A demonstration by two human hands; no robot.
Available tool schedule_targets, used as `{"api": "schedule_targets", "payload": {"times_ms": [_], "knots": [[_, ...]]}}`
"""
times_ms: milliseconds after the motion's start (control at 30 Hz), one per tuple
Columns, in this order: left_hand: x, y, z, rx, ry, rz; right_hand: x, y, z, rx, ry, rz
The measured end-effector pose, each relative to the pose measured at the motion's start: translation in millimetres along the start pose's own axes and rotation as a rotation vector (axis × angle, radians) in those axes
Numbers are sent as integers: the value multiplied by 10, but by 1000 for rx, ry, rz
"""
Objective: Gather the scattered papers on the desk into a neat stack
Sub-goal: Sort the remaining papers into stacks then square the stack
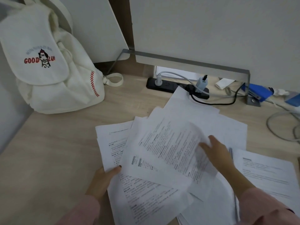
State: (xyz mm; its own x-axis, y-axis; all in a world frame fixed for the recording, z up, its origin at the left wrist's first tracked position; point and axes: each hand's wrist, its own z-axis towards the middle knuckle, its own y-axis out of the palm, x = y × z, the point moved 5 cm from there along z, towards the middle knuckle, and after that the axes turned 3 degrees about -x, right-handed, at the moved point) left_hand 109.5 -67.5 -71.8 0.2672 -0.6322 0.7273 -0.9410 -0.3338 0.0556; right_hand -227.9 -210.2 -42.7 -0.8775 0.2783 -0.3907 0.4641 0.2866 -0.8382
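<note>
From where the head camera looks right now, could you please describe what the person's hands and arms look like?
Both hands are bare, with no gloves. The left hand has a dark-painted thumbnail; the right hand is too blurred to show its nails. Each arm wears a plain pink long sleeve, the left sleeve and the right sleeve, both ending at the wrist.

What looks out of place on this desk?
The papers lie fanned at clashing angles, overlapping instead of stacked. The farthest sheet has a corner covering part of the black power strip. One printed sheet bows up against the right hand, while the left hand pinches the near-left edges.
</note>
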Motion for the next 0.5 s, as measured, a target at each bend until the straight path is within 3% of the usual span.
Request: {"api": "schedule_targets", "payload": {"times_ms": [67, 133, 200, 300, 400, 500], "knots": [[15, -53, 9, 31, 9, 35, 273, -170, 2, 163, 116, 286], [10, -115, 28, 52, 7, 42, 508, -255, -28, 203, 215, 655], [-4, -165, 51, 64, 4, 49, 632, -257, -66, 126, 273, 949], [2, -195, 66, 65, 12, 52, 624, -223, -105, -21, 273, 1153], [9, -210, 76, 56, 11, 53, 431, -152, -152, -193, 211, 1103], [6, -204, 68, 43, 0, 34, 177, -41, -145, -268, 91, 693]]}}
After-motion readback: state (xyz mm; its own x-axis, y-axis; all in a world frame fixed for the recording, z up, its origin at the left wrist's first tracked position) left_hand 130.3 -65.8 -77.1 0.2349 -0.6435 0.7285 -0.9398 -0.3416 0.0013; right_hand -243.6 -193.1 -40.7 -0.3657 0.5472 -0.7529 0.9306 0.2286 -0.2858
